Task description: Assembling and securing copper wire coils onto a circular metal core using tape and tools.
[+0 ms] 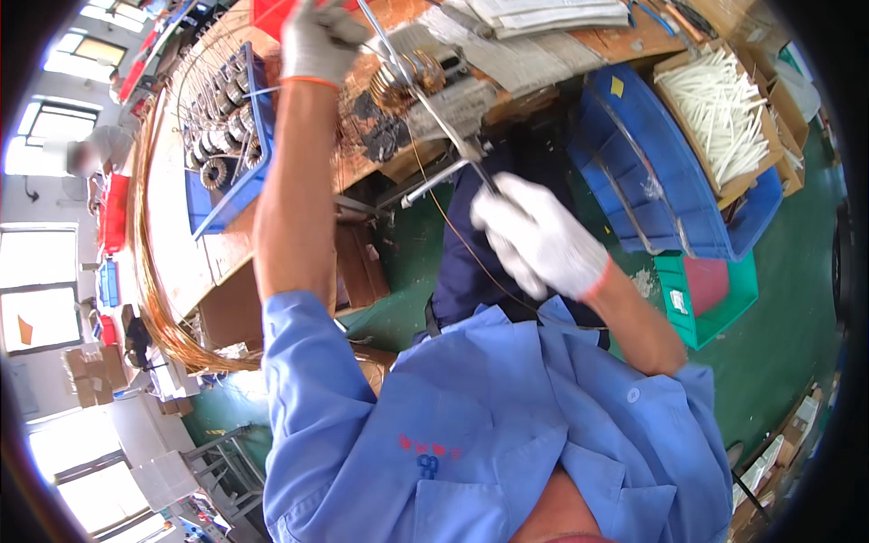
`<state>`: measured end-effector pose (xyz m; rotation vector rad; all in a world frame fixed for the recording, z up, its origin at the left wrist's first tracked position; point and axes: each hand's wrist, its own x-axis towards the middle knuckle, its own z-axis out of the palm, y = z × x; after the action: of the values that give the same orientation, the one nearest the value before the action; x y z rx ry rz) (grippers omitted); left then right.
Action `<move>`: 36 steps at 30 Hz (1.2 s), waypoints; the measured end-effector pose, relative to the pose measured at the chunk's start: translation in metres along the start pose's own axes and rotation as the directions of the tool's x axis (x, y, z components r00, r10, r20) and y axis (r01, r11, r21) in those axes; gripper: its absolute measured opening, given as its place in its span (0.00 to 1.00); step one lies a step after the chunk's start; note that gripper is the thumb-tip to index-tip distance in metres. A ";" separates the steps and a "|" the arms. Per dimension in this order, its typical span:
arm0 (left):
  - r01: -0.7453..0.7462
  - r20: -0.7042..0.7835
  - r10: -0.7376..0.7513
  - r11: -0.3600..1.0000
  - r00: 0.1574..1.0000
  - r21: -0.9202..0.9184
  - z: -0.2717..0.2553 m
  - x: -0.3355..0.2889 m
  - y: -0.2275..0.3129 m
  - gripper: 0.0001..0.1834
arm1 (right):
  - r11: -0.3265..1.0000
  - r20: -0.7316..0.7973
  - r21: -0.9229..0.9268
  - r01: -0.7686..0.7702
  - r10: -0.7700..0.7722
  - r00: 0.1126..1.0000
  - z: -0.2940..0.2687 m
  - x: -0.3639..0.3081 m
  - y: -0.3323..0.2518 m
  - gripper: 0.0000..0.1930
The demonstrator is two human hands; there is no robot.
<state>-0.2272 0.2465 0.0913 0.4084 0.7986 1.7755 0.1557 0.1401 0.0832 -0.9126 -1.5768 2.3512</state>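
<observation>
My right hand (543, 235), in a white glove, is closed around the dark lower end of a long metal rod (434, 113). The rod slants up and left over the bench, and a short crossbar (433, 185) with a pale tip joins it near my hand. Behind the rod, at the bench edge, sits a ring core wound with copper wire (396, 83). A thin loose wire (441, 210) runs down from there toward my lap. My left hand (319, 43), also gloved, is raised at the top with curled fingers; what they hold, if anything, is hidden.
Left on the wooden bench (233, 224) stands a blue bin (217, 215) of wound ring cores. Long copper wires (149, 271) curve along the bench's far left. At right are a blue crate (625, 172), a box of white strips (715, 113) and a green bin (724, 317).
</observation>
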 end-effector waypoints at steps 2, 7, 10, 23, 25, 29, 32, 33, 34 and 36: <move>-0.232 0.026 0.231 0.962 0.973 0.143 -0.017 -0.029 0.044 0.32 | 0.990 0.156 0.018 0.141 -0.142 0.978 -0.003 -0.052 0.027 0.12; -0.179 0.258 0.548 -0.194 0.795 0.964 0.023 -0.169 -0.028 0.43 | 0.872 0.315 0.299 -0.387 0.293 0.903 -0.015 -0.148 0.068 0.08; -0.525 0.754 0.495 -0.541 0.432 0.656 0.046 -0.187 -0.081 0.36 | 0.933 0.526 -0.166 0.319 -0.190 0.829 -0.011 -0.178 0.080 0.09; -0.198 0.184 0.188 0.980 0.965 0.035 0.022 -0.002 -0.012 0.39 | 0.849 0.041 0.528 0.036 -0.068 0.997 0.035 0.028 0.031 0.15; -0.153 0.034 0.156 0.986 0.987 -0.070 0.014 0.012 -0.032 0.40 | 0.825 0.044 0.560 0.071 -0.115 0.992 0.038 0.061 0.012 0.15; 0.057 0.131 -0.059 0.998 0.990 0.019 -0.009 0.014 -0.031 0.30 | 0.909 0.183 0.407 0.092 -0.180 0.966 0.002 0.069 -0.006 0.17; 0.013 -0.069 0.002 0.976 0.998 0.216 0.001 -0.014 -0.004 0.31 | 0.949 0.130 0.316 0.008 -0.052 0.990 -0.008 -0.002 0.019 0.17; -0.098 -0.171 0.140 0.967 0.975 0.236 -0.008 -0.020 0.021 0.34 | 0.943 0.155 0.333 -0.014 -0.040 0.987 -0.002 -0.022 0.025 0.16; -0.176 -0.278 0.214 0.972 0.936 0.157 0.011 -0.033 0.026 0.37 | 0.932 0.149 0.361 -0.035 -0.021 0.989 -0.003 -0.036 0.033 0.16; -0.230 -0.420 0.335 0.932 0.843 0.281 0.045 -0.061 0.030 0.32 | 0.957 0.204 0.281 -0.066 0.008 0.979 -0.013 -0.070 0.041 0.15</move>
<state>-0.1993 0.1989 0.1511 0.2550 1.3415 2.1081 0.2272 0.1007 0.0709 -0.6653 -1.2383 2.6784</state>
